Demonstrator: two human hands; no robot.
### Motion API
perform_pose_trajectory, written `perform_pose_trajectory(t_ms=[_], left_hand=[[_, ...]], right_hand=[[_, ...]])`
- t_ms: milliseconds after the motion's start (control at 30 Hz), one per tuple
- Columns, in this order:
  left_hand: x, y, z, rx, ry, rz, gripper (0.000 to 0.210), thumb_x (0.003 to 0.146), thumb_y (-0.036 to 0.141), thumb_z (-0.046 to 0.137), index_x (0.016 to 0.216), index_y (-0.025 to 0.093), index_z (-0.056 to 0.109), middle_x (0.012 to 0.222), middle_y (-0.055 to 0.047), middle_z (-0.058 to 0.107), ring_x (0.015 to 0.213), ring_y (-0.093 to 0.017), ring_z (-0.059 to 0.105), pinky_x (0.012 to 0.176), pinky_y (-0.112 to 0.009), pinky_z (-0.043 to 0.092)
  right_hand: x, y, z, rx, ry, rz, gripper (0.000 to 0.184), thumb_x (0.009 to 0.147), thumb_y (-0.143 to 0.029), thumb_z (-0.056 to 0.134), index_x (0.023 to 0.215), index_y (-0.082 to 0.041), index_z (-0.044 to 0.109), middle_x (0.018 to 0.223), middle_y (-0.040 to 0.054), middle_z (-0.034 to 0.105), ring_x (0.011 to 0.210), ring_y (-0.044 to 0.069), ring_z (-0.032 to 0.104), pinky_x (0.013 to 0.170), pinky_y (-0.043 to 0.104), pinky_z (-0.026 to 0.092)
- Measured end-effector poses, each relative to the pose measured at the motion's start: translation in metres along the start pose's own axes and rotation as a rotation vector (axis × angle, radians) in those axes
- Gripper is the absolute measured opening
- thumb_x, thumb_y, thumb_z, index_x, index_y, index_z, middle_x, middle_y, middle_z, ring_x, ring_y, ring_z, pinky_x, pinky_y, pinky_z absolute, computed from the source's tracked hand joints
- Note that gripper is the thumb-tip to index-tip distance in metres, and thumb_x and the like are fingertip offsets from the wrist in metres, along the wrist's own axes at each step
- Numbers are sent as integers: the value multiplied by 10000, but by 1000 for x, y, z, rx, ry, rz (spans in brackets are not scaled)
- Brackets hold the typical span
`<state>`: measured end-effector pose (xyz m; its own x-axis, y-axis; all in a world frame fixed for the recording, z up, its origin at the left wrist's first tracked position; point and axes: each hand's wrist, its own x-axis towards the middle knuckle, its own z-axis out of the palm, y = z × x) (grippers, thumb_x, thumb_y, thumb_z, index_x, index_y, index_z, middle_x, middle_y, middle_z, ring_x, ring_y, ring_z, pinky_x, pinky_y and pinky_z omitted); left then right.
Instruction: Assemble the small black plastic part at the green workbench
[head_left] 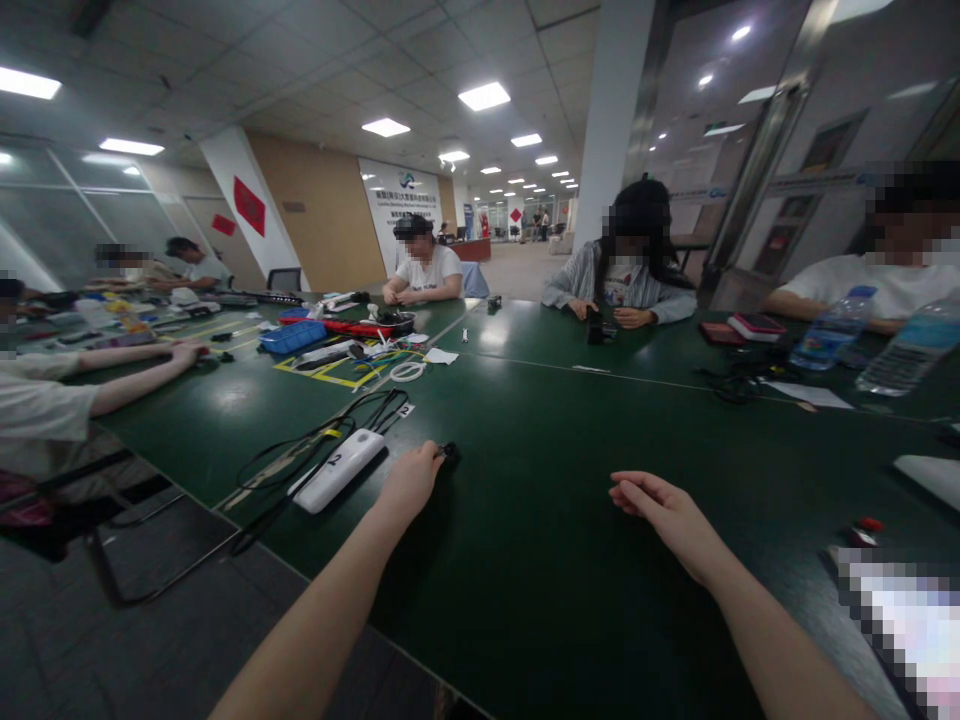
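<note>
The green tabletop (pixel 517 500) is seen to be smooth and semi-gloss, with ceiling light reflected in its far part. The white device (pixel 352 470) is cased in smooth plastic with a soft sheen. The black cables (pixel 259 530) are sheathed in plastic or rubber; which cannot be determined. Moulded plastic is recorded for the blue basket (pixel 292 338), and clear, glossy plastic for the water bottle (pixel 834 325). Matt paper is noted in the white sheet (pixel 814 395). The finish of the small black object (pixel 448 453) cannot be made out.
</note>
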<state>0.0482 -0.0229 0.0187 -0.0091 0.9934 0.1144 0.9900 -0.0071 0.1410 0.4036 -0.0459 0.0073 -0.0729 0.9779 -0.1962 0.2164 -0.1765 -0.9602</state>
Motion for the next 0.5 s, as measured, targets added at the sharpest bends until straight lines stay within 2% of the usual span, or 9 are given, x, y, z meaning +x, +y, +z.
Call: perform_pose_trajectory(t_ms=[167, 500], left_hand=[[-2, 1, -2, 10, 19, 27, 199, 859, 316, 346, 903, 187, 490, 862, -65, 619, 802, -177, 581, 654, -249, 377], [-2, 1, -3, -34, 9, -25, 231, 874, 343, 309, 921, 196, 480, 855, -50, 622, 790, -168, 588, 640, -243, 371]], right_hand=[[-2, -4, 1, 8, 15, 6, 341, 725, -407, 538, 1010, -226, 588, 945, 43, 640, 938, 209, 563, 821, 352, 441], [-4, -7, 1, 1, 14, 10, 339, 725, -401, 533, 1012, -228, 585, 959, 43, 635, 946, 209, 561, 822, 347, 442]])
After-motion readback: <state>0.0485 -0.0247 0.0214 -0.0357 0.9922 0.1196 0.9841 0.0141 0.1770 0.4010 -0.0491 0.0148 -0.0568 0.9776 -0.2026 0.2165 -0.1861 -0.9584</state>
